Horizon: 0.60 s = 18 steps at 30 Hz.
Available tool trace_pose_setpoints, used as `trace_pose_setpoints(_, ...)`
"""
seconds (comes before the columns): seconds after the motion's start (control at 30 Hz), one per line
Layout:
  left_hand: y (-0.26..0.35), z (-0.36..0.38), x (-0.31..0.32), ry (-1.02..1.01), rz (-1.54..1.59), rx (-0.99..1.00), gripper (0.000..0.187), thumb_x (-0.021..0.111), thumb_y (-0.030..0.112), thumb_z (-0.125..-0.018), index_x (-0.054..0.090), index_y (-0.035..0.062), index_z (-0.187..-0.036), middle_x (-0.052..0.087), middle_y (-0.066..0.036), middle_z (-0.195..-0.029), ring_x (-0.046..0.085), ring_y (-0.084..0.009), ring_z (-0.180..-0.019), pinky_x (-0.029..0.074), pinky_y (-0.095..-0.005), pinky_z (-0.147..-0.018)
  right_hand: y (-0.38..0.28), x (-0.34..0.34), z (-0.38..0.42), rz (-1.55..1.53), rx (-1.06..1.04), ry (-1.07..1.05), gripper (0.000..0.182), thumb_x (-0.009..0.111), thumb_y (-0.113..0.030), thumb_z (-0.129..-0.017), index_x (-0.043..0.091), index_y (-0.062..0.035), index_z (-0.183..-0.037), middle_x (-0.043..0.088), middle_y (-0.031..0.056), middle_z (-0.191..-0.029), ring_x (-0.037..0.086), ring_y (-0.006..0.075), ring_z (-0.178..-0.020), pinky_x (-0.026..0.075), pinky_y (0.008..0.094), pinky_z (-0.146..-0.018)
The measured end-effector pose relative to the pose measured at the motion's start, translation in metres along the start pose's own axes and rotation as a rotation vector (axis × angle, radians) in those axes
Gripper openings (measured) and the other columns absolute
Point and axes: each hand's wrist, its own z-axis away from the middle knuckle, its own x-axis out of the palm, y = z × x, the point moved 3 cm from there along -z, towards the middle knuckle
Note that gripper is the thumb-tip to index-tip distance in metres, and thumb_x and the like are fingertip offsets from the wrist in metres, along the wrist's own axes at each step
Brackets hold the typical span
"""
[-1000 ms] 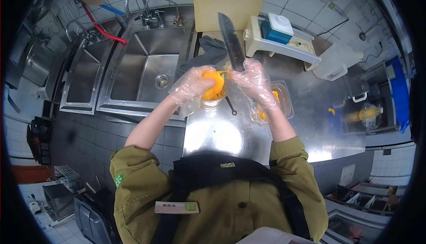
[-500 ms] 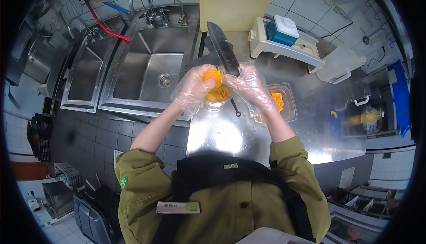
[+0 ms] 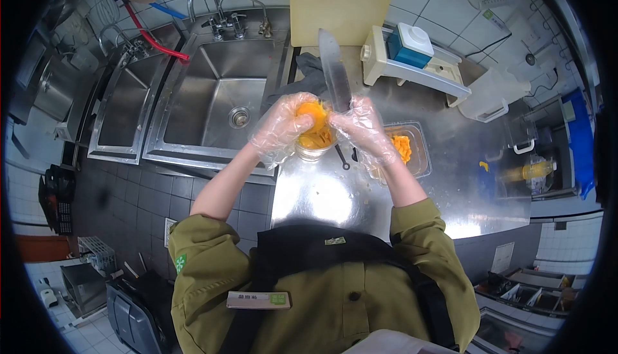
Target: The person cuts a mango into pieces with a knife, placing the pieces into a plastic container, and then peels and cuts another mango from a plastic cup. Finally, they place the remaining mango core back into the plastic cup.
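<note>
Both of my hands wear clear plastic gloves. My left hand point(image 3: 284, 125) is wrapped round a round, orange-coloured fruit point(image 3: 313, 114), its thumb pressed on the near side. My right hand point(image 3: 362, 128) grips a large kitchen knife point(image 3: 335, 70), the broad blade pointing up and away from me. Its handle is hidden in the fist, and the right thumb is close beside the fruit. Directly beneath the fruit stands a round tub point(image 3: 311, 154) with orange peelings in it. Behind my right wrist is a clear rectangular container point(image 3: 421, 154) holding cut orange pieces point(image 3: 402, 148).
A steel sink point(image 3: 219, 106) lies left of the steel worktop point(image 3: 386, 206). A dark cloth point(image 3: 310, 74) lies near the tap side. A yellow cutting board point(image 3: 341, 6) leans on the wall, beside a white slicer-like device point(image 3: 418, 64). A clear jug point(image 3: 492, 93) stands farther right.
The knife blade has swung slightly to the right and stands more upright, showing a brighter face. The right hand has shifted a little; the left still holds the fruit over the tub.
</note>
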Motion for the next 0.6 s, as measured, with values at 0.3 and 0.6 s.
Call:
trace_pose_setpoints(0.3,0.002,0.006,0.003,0.039,-0.063,-0.094,0.022,0.056,0.009,-0.075,0.055,0.0003,-0.095,0.056,-0.004,-0.085,0.052,-0.0114,-0.08,0.043,-0.0253,-0.075,-0.007,0.0,-0.006,-0.127,-0.026,0.048,0.017,0.062,-0.011,-0.07,0.061,-0.0005,-0.084,0.059,0.0034,-0.072,0.054,0.0086,-0.064,0.044,0.0242,-0.056)
trace_pose_setpoints(0.6,-0.008,0.018,-0.009,0.173,-0.046,-0.152,0.017,0.056,0.001,-0.074,0.055,0.0022,-0.09,0.055,-0.001,-0.085,0.051,-0.0083,-0.081,0.042,-0.0226,-0.076,-0.01,-0.021,-0.005,-0.142,-0.026,0.135,0.017,0.065,-0.016,-0.076,0.06,-0.0007,-0.083,0.056,0.0022,-0.069,0.05,0.0074,-0.062,0.042,0.0233,-0.054)
